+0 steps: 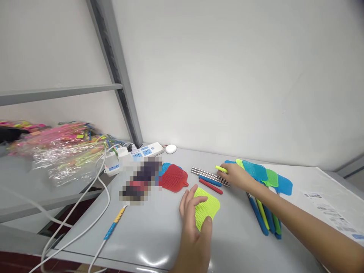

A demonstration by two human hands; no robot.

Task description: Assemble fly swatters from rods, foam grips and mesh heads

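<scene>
My left hand [195, 220] is over a yellow-green fly swatter head [209, 204], its thumb and fingers apart around the mesh; whether the fingertips press on it I cannot tell. My right hand [234, 174] is closed on a short yellow-green swatter handle [221, 169]. Its fingertips are right at the ends of several thin metal rods [207, 175], partly hidden by the hand. Beside the rods lie a blue handle [210, 181] and a red handle [211, 186]. A red swatter head [174, 178] overlaps a blue one [167, 167] to the left.
Several assembled swatters [263, 176] lie fanned at the right, beside a white labelled package [327, 189]. At the left are a power strip [153, 149], a white cable [106, 189], a pixelated item [142, 180] and bagged colourful goods [65, 148]. A wall stands behind.
</scene>
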